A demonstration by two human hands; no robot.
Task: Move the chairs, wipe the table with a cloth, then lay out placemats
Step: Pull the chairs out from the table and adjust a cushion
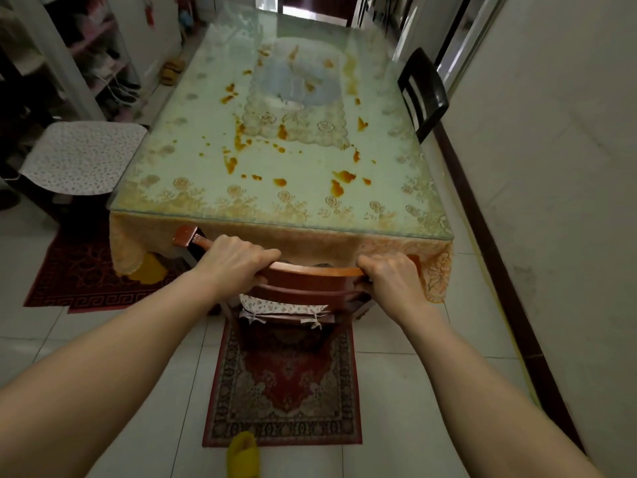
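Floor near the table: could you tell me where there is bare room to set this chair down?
Bare tiles lie between the patterned rug and the wall, and left of the rug, nearer than the red mat. Crowded: around the cushioned chair and the black chair.

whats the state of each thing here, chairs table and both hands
wooden chair: pushed in at the table's near end, top rail held by both hands
left hand: fingers curled over the rail's left part
right hand: fingers curled over the rail's right end
table: glass top spattered with orange stains, not yet wiped, no placemats
black chair: pushed in at the right side
cushioned chair: beside the left edge, not tucked under
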